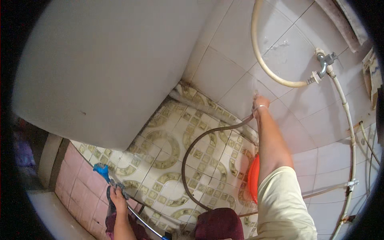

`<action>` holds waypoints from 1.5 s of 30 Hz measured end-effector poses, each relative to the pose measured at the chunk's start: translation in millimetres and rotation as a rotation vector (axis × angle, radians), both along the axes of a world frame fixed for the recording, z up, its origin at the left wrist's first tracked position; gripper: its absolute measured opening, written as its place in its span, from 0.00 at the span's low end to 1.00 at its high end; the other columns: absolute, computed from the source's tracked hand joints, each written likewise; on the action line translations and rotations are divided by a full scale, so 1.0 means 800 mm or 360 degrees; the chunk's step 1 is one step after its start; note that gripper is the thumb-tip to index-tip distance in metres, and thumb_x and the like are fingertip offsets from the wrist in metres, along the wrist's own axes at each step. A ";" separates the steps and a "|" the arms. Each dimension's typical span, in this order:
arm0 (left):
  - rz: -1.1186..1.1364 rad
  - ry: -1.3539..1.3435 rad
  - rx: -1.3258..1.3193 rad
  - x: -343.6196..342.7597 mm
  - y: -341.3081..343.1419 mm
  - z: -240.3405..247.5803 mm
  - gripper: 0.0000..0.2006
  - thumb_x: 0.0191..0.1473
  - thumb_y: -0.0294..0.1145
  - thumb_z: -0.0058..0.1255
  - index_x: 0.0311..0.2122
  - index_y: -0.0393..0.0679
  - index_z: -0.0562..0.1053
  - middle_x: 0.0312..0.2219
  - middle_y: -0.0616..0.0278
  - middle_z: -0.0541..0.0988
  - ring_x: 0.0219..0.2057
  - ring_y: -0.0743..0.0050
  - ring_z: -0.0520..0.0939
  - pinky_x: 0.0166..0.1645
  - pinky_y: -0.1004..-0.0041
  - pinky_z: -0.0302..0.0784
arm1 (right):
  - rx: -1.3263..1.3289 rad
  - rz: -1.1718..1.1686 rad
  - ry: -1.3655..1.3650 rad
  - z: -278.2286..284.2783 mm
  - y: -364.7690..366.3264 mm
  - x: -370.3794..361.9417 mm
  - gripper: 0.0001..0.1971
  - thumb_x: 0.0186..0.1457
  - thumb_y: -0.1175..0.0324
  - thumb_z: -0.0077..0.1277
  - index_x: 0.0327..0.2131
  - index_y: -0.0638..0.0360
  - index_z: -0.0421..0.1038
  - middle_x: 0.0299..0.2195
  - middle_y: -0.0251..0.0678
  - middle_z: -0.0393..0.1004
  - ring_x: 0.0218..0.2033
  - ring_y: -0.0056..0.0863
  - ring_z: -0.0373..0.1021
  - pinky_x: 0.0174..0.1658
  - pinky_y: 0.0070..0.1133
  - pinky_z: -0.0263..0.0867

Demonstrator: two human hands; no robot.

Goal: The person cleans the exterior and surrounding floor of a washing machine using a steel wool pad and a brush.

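Observation:
My right hand [261, 103] is stretched out to the tiled wall, closed around the end of a brown hose [191, 154]. Fine water spray seems to leave the hose end against the tiles. The hose loops down over the patterned floor toward my legs. At the lower left, my left hand [119, 197] is wrapped round a long-handled brush [103, 171] with a blue head and a thin metal handle. A dark grey, scrubby clump [123, 188] sits by those fingers; whether I hold it too is unclear.
A large grey panel [108, 68] fills the upper left. Beside my right forearm stands a red plastic tub [253, 180], partly hidden. On the right wall, a metal tap [325, 60] feeds a cream hose [260, 52], with a pipe [349, 120] running below. Pink tiles [80, 186] lie left.

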State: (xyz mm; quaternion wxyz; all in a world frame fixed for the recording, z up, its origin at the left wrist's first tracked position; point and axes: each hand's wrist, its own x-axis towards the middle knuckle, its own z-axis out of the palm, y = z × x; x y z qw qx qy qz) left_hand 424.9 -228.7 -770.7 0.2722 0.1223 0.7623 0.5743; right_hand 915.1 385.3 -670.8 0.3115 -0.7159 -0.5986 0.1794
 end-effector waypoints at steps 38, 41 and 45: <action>0.0135 -0.0333 -0.0254 0.007 -0.010 0.058 0.11 0.51 0.33 0.38 0.38 0.40 0.65 0.29 0.65 0.69 0.30 0.78 0.67 0.37 0.77 0.62 | -0.0784 0.1234 -0.2173 -0.089 -0.197 -0.232 0.30 0.23 0.64 0.63 0.39 0.51 0.66 0.34 0.36 0.72 0.39 0.29 0.68 0.38 0.23 0.65; 0.0430 -0.0272 -0.0224 0.013 0.002 0.070 0.06 0.50 0.31 0.41 0.33 0.44 0.66 0.18 0.74 0.65 0.18 0.88 0.62 0.20 0.84 0.57 | -0.0440 0.1106 -0.2207 -0.079 -0.158 -0.215 0.21 0.32 0.62 0.58 0.35 0.51 0.69 0.32 0.32 0.73 0.37 0.29 0.69 0.39 0.23 0.65; 0.0273 -0.0342 -0.0115 0.011 -0.005 0.060 0.05 0.51 0.31 0.40 0.32 0.44 0.66 0.19 0.74 0.65 0.19 0.88 0.62 0.22 0.84 0.57 | -0.0716 0.0781 -0.1317 -0.083 -0.078 -0.219 0.11 0.45 0.63 0.47 0.34 0.51 0.71 0.33 0.32 0.73 0.37 0.29 0.69 0.38 0.23 0.65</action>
